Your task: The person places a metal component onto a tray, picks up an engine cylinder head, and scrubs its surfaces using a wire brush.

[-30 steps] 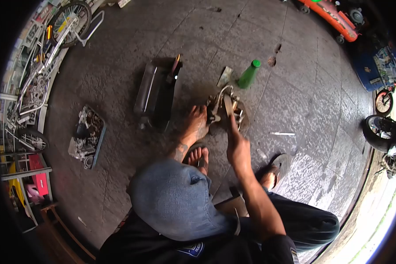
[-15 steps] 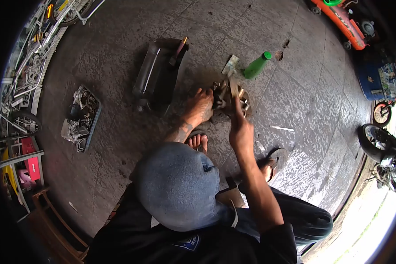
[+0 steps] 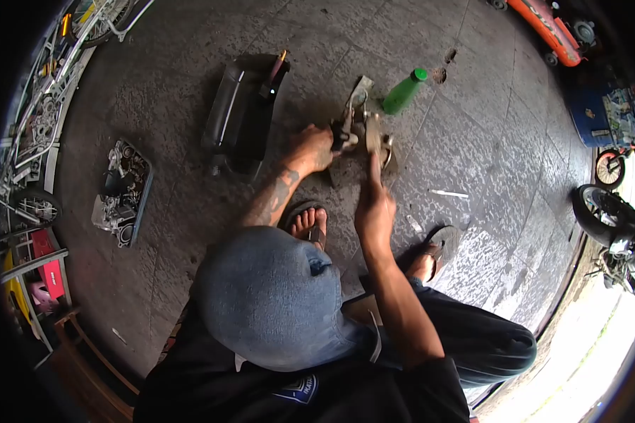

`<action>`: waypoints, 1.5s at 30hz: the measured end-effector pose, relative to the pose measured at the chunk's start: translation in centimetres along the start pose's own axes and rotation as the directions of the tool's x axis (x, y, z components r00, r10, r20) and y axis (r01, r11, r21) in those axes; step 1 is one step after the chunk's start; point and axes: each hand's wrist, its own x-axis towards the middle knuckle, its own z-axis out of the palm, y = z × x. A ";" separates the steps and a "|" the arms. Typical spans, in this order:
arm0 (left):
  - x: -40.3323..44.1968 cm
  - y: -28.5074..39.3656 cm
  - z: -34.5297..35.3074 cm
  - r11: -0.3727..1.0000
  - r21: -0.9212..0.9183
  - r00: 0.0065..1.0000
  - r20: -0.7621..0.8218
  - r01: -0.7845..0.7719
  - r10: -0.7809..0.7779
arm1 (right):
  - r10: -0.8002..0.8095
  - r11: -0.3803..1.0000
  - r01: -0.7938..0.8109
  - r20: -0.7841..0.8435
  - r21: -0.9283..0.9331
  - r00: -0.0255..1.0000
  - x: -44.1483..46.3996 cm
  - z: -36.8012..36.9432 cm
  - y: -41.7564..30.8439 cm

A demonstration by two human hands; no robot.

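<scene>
A metal engine part [image 3: 386,149] rests on the floor ahead of me, its shape partly hidden by my hands. My left hand [image 3: 310,149] is closed on its left side. In my right hand [image 3: 376,211] is a narrow hand tool [image 3: 373,130], its far end against or just above the part. That tool is blurred, so I cannot tell its exact kind. A green bottle [image 3: 405,94] stands just beyond, beside a small flat packet [image 3: 362,87].
A dark tray [image 3: 213,134] with a handled tool [image 3: 278,65] lies to the left. Farther left, another tray [image 3: 142,208] carries engine parts [image 3: 122,187]. A white stick [image 3: 449,193] lies right. An orange floor jack [image 3: 543,29] and a motorcycle [image 3: 607,225] stand at the right edge.
The view has shifted slightly, moving the floor items up and left. My right hand has moved the tool a little against the engine part, while my left hand keeps its hold.
</scene>
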 end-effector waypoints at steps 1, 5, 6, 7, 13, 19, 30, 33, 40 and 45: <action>-0.3 0.4 -0.2 0.999 0.035 0.999 -0.035 0.003 -0.001 | 0.029 0.999 -0.030 0.042 0.018 0.999 -0.6 -1.0 0.0; -1.5 0.8 1.0 0.999 0.027 0.998 -0.057 0.041 -0.039 | -0.062 0.998 0.064 -0.073 0.025 0.995 3.0 1.3 -0.2; -1.1 0.3 0.8 1.000 0.014 0.997 -0.078 0.007 -0.006 | -0.010 0.999 0.013 -0.071 0.047 0.997 4.0 1.6 -1.1; -1.2 0.5 0.4 1.000 0.019 0.997 -0.079 0.005 -0.003 | -0.010 0.999 0.014 -0.076 0.050 0.997 3.4 1.4 -1.0; -1.8 1.8 -0.2 0.998 0.014 0.988 -0.142 0.066 -0.063 | -0.079 0.997 0.081 -0.094 0.017 0.992 1.0 1.2 0.5; -0.4 0.3 2.1 0.999 -0.008 0.986 -0.163 0.037 -0.037 | 0.066 0.992 -0.058 -0.064 0.116 0.996 -1.1 1.9 -0.2; -0.9 0.5 1.2 1.000 -0.012 0.988 -0.152 0.004 -0.006 | 0.112 0.984 -0.096 -0.108 0.147 0.988 -2.6 0.4 -0.5; -2.1 2.6 -1.3 0.989 0.017 0.988 -0.054 0.146 -0.145 | 0.150 0.936 -0.040 -0.296 0.348 0.943 -2.7 -2.3 0.3; -0.7 0.6 1.1 0.999 0.051 0.988 -0.154 -0.010 0.018 | -0.089 0.995 0.090 -0.042 0.031 0.995 1.9 -1.5 -0.6; -1.0 0.2 2.1 0.987 0.155 0.973 -0.221 -0.038 0.073 | 0.091 0.992 -0.084 0.074 -0.098 0.993 0.4 -1.6 -0.8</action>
